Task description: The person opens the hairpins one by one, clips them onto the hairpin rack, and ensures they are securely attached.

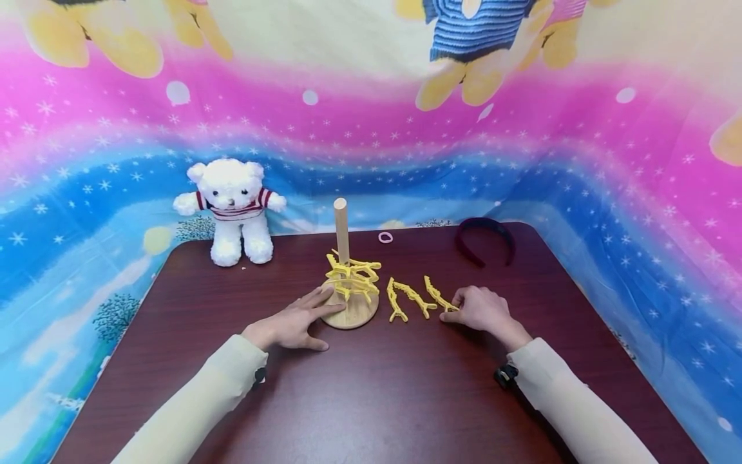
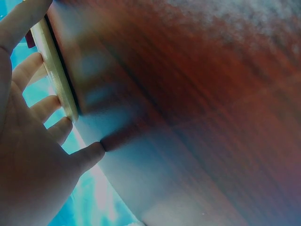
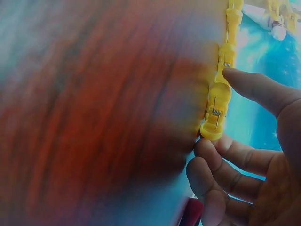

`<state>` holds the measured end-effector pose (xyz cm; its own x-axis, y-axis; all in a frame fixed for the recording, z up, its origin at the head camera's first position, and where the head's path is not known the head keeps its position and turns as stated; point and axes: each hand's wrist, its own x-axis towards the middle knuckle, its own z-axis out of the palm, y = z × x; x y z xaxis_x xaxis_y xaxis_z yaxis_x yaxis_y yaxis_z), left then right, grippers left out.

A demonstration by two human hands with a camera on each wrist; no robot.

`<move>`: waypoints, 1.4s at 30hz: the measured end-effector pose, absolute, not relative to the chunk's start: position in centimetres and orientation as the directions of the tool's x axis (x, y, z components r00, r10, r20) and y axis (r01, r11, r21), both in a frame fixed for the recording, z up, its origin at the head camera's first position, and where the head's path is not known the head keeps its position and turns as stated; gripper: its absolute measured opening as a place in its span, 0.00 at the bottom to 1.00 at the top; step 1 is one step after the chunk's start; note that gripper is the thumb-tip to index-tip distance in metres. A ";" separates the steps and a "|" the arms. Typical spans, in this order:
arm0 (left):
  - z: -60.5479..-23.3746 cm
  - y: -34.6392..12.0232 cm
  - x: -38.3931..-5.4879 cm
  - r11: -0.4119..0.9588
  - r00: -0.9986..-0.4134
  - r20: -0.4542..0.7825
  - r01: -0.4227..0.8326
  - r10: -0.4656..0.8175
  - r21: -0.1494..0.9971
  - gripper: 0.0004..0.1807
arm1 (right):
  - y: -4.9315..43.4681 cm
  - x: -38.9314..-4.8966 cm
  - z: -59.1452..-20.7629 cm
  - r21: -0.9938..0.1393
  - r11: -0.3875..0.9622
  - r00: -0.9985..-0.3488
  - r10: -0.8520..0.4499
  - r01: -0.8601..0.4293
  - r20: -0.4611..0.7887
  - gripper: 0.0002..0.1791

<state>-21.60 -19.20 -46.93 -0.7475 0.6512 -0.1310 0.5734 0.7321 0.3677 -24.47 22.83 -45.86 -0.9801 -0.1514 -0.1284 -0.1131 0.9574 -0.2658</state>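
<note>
A round wooden stand (image 1: 350, 318) with an upright post (image 1: 342, 225) stands mid-table, several yellow hair clips (image 1: 353, 283) bunched around the post's foot. My left hand (image 1: 297, 322) lies with fingers spread, fingertips on the near left part of the round base. The base's edge (image 2: 51, 66) runs along those fingers in the left wrist view. Right of the stand, two more clips (image 1: 399, 303) lie on the table. My right hand (image 1: 482, 312) pinches the handle end of the rightmost clip (image 1: 436, 293) between thumb and finger; its spring shows in the right wrist view.
A white teddy bear (image 1: 232, 212) in a striped top sits at the table's back left. Behind the stand is a small pale pink ring (image 1: 385, 238). A dark red headband (image 1: 485, 225) lies at the back right. Patterned cloth (image 1: 359, 142) surrounds the table (image 1: 371, 399).
</note>
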 end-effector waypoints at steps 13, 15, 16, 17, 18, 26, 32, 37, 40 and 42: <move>-47.1 -19.2 -21.6 0.733 -0.748 -0.133 0.571 0.650 0.370 0.47 | 23.2 -24.8 -45.9 -0.280 0.953 -0.984 -0.148 -0.114 -0.103 0.19; -47.1 -19.2 -21.7 0.732 -0.748 -0.131 0.572 0.651 0.369 0.47 | 23.4 -24.8 -45.8 -0.294 0.949 -0.986 -0.143 -0.111 -0.088 0.18; -47.1 -19.2 -21.7 0.732 -0.748 -0.130 0.573 0.651 0.369 0.47 | 23.6 -24.9 -45.8 -0.301 0.948 -0.987 -0.138 -0.107 -0.082 0.18; -47.1 -19.2 -21.7 0.734 -0.749 -0.134 0.569 0.649 0.370 0.47 | 23.7 -24.9 -45.8 -0.308 0.946 -0.988 -0.136 -0.106 -0.076 0.18; -47.0 -19.2 -21.7 0.736 -0.750 -0.139 0.566 0.647 0.370 0.47 | 23.7 -25.0 -45.8 -0.313 0.944 -0.989 -0.131 -0.103 -0.070 0.18; -47.0 -19.1 -21.7 0.740 -0.753 -0.151 0.552 0.641 0.385 0.47 | 24.4 -25.2 -45.5 -0.339 0.932 -0.991 -0.133 -0.130 0.013 0.19; -47.0 -19.2 -21.9 0.741 -0.755 -0.150 0.550 0.639 0.385 0.47 | 24.5 -25.3 -45.1 -0.358 0.922 -0.989 -0.130 -0.148 0.073 0.19; -47.0 -19.2 -21.8 0.740 -0.753 -0.148 0.556 0.641 0.377 0.47 | 24.2 -25.2 -44.5 -0.385 0.909 -0.986 -0.128 -0.160 0.108 0.18; -47.0 -19.2 -21.8 0.735 -0.749 -0.142 0.564 0.647 0.378 0.47 | 24.0 -25.1 -44.1 -0.411 0.894 -0.982 -0.134 -0.178 0.135 0.18; -47.0 -19.2 -21.7 0.729 -0.747 -0.136 0.566 0.651 0.384 0.47 | 23.9 -25.0 -43.8 -0.427 0.883 -0.978 -0.139 -0.193 0.154 0.18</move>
<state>-21.73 -19.21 -47.04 -0.7467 0.6511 -0.1356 0.5662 0.7293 0.3842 -25.01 23.92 -43.83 -0.9781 -0.1392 0.1545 -0.1932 0.8833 -0.4272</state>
